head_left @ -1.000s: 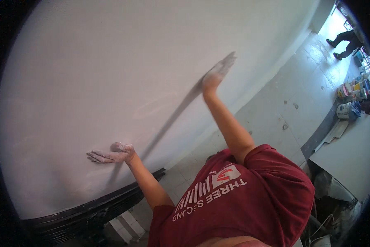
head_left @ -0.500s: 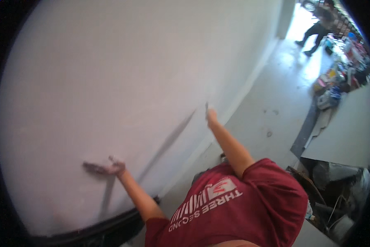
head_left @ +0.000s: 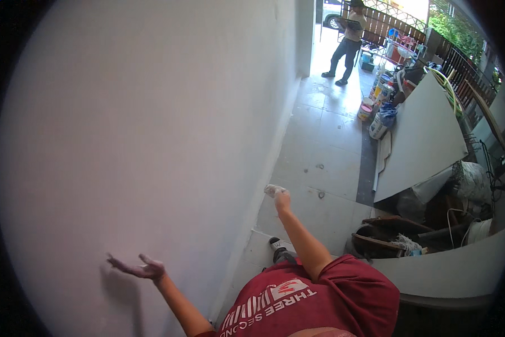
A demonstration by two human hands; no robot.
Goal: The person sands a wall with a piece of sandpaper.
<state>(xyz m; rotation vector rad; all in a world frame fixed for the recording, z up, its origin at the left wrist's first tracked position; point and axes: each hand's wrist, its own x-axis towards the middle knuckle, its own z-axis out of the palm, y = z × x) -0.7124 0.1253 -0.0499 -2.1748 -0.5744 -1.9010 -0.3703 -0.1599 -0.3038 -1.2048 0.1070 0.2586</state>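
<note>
Buckets (one partly pink) stand near a pale board.

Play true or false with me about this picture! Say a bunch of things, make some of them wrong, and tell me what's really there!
1. The left hand is open in front of the pale wall. True.
2. The right hand has whitish stuff on it. True.
3. The two hands are clasped together. False: they are apart.
4. Another person stands far back on the tiled floor. True.
5. The right hand is touching that other person. False: they are far apart.
</note>
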